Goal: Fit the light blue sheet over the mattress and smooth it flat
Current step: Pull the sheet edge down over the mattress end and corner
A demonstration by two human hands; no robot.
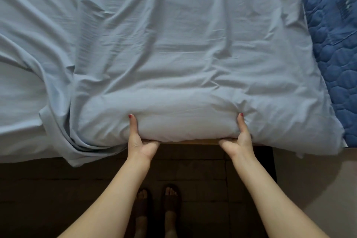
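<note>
So I've got both hands on the near edge of the bed. My left hand and right hand each grip the light blue sheet, thumbs on top, fingers curled under the edge. The sheet covers most of the mattress, pretty wrinkled, bunched at my left. On my right the dark blue quilted pad shows uncovered.

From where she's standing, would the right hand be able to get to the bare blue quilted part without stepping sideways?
Probably yes, once it lets go. The right hand grips the light blue sheet at the mattress edge, and the quilted mattress pad lies uncovered just to its right, with nothing between.
</note>
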